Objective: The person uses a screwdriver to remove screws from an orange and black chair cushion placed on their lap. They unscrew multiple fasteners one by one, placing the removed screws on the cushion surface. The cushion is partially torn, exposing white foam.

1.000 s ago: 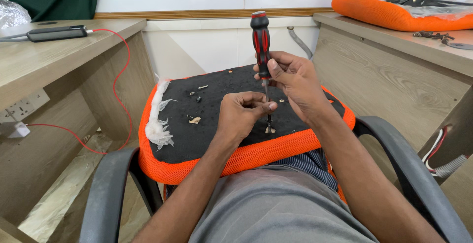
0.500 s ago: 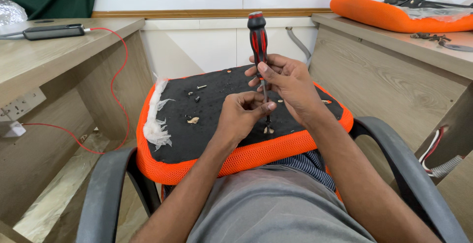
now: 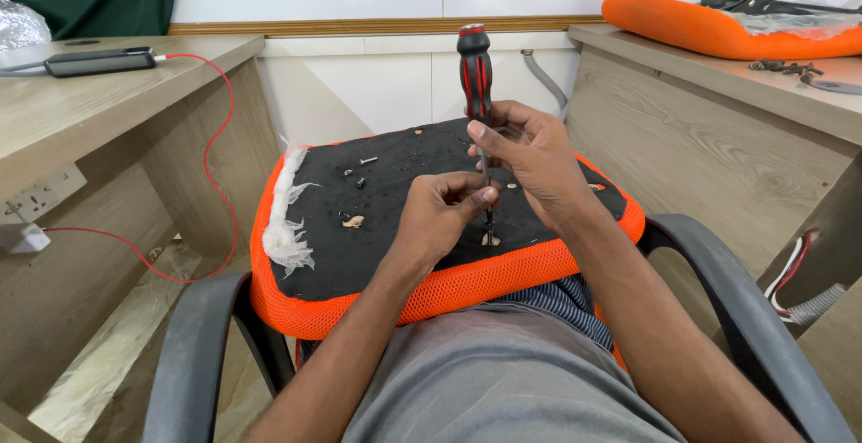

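A wide wood-grain desk (image 3: 718,129) stands to the right and another to the left, with a grey-armed chair (image 3: 193,353) under the person. Across the lap lies an orange mesh seat cushion with a black fabric underside (image 3: 395,228), facing up; it looks light but bulky, firm at the base and soft at the rim, best steadied by its edges. A long screwdriver with a red-and-black moulded handle (image 3: 475,66) stands upright on the black underside, its thin steel shaft reaching down to a spot near the front edge. It appears stiff, light and grippy at the handle. The right hand (image 3: 530,160) has its fingers wrapped around the lower handle. The left hand (image 3: 440,214) pinches the shaft lower down, fingertips closed on it. Small loose screws (image 3: 362,171) lie on the fabric, well apart from both hands.
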